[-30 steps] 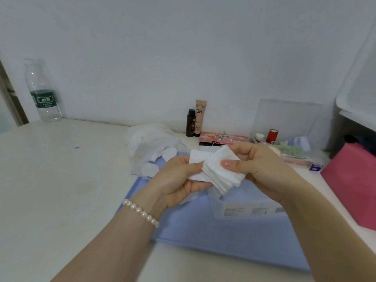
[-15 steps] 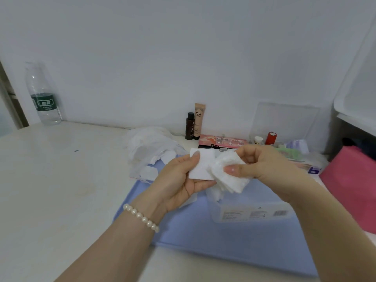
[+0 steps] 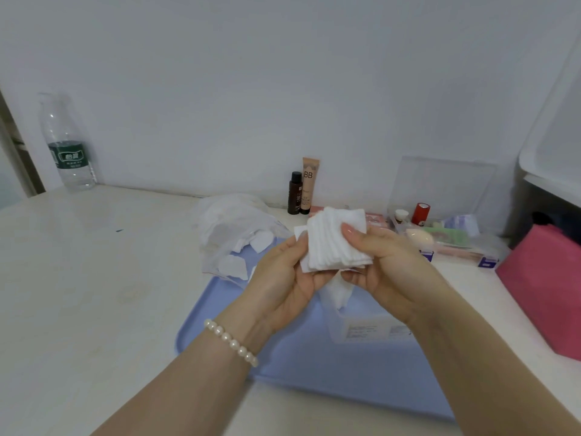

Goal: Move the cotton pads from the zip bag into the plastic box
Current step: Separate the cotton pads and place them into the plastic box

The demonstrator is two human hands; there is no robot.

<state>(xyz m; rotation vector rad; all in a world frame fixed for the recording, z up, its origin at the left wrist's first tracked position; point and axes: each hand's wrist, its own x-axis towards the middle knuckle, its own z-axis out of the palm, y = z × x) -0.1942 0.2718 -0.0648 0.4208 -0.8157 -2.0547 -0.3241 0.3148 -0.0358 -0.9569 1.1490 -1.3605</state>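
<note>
Stack of cotton pads is white, square, soft-edged, layers fanned so the edges show as ridges; one flat pad sticks out at the 9 o'clock side. Stack is held up in the air at centre frame, above the clear plastic box, which sits on the blue tray with a few pads already poking out of its top. Zip bag, clear and crumpled with loose pads inside, lies at 10 o'clock of the hands, its near edge overlapping the tray's far-left corner. Versus 0.5 s ago: stack was bunched and drooping toward the right hand, now squared up and more upright, raised higher; both hands sit closer together. Left hand, pearl bracelet on the wrist, palm turned right, thumb on the face of the sticking-out pad, fingers behind, pinching it. Right hand comes in from 4 o'clock, thumb pressed on the stack's front, fingers curled round its back and lower edge, gripping it. Both forearms enter from the bottom of frame.
</note>
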